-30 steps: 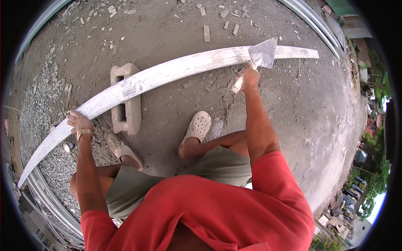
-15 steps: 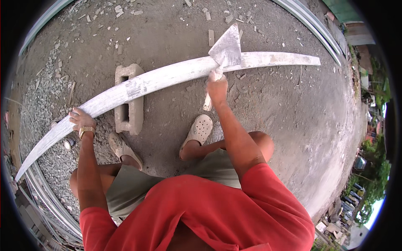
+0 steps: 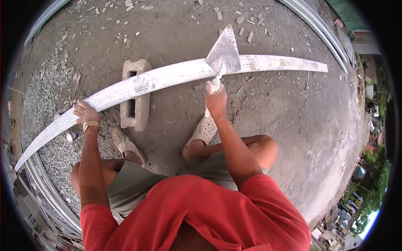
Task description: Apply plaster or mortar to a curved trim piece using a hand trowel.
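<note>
Head view, left hand (image 3: 87,112): lay on plank (image 3: 173,77), grip unclear!
Right hand (image 3: 216,100): clenched trowel (image 3: 225,52)!
Block (image 3: 143,106): any lopsided push risked tipping plank!

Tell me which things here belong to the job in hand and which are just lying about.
In use:
trowel in the right hand
long whitish board under the left hand
hollow concrete block under the board

Apparently just lying about:
scattered flat chips
gravel at left
long pale strips, upper right
</note>
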Demonstrator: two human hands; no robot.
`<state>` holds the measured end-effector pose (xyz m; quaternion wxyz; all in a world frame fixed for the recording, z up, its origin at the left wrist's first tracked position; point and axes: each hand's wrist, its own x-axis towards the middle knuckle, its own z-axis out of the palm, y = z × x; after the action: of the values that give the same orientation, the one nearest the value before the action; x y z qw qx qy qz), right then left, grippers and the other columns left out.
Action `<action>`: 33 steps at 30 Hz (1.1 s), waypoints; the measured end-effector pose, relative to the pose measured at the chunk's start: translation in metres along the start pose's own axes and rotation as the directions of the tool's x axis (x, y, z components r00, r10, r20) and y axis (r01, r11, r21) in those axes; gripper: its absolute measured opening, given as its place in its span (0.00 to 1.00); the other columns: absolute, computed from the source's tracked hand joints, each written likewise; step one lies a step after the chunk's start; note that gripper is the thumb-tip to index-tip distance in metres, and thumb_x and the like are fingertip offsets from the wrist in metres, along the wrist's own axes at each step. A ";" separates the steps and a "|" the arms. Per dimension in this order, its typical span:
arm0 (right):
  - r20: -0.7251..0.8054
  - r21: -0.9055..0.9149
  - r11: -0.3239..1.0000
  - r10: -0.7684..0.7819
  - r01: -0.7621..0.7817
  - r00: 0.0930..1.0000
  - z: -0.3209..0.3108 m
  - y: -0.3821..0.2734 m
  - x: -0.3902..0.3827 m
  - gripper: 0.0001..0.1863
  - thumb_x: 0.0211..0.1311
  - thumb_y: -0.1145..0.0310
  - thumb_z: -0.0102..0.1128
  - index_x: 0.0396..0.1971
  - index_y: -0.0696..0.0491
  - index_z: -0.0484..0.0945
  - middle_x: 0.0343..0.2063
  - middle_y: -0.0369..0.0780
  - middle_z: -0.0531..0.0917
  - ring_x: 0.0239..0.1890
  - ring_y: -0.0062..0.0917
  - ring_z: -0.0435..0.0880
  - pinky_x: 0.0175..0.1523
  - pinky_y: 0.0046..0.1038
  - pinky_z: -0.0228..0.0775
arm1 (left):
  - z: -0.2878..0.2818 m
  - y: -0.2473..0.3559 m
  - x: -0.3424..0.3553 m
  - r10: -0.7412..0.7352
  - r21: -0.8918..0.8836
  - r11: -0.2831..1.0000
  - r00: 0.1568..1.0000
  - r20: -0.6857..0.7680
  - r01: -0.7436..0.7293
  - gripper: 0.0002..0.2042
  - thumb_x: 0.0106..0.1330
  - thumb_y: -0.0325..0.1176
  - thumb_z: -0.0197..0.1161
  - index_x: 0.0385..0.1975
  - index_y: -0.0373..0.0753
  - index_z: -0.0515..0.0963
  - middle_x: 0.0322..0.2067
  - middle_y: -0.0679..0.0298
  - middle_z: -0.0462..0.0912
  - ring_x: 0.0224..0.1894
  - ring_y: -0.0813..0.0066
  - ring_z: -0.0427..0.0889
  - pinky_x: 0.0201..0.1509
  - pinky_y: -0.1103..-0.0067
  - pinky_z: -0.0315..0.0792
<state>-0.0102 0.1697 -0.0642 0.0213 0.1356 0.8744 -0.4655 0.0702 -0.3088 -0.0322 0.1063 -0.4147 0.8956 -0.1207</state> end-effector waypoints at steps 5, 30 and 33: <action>-0.283 0.254 0.960 0.192 -0.120 0.940 -0.018 -0.026 0.006 0.20 0.59 0.57 0.59 0.34 0.63 0.73 0.27 0.53 0.81 0.34 0.47 0.81 0.39 0.38 0.71 | -0.005 -0.001 -0.003 -0.007 0.024 1.000 1.000 0.012 0.006 0.44 0.54 0.29 0.63 0.67 0.39 0.40 0.68 0.43 0.39 0.69 0.42 0.44 0.63 0.45 0.52; -0.229 -0.189 0.968 0.119 -0.164 0.966 -0.081 0.032 0.020 0.21 0.57 0.57 0.60 0.36 0.62 0.75 0.31 0.54 0.81 0.39 0.48 0.80 0.44 0.40 0.70 | 0.003 0.001 0.002 -0.007 0.033 0.999 1.000 -0.003 0.007 0.37 0.61 0.30 0.56 0.67 0.39 0.41 0.68 0.45 0.40 0.69 0.41 0.45 0.62 0.45 0.53; -0.269 0.308 0.895 0.407 -0.322 0.873 -0.095 0.023 0.036 0.20 0.57 0.56 0.60 0.36 0.62 0.75 0.31 0.53 0.82 0.38 0.47 0.81 0.42 0.39 0.71 | 0.008 -0.001 0.004 -0.016 0.054 0.998 0.999 -0.032 0.018 0.37 0.61 0.29 0.56 0.67 0.40 0.41 0.68 0.45 0.41 0.69 0.42 0.45 0.62 0.45 0.54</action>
<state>-0.0310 0.2677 -0.0352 -0.0533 0.3762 0.7569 -0.5317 0.0706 -0.3141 -0.0397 0.1026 -0.4174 0.8900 -0.1522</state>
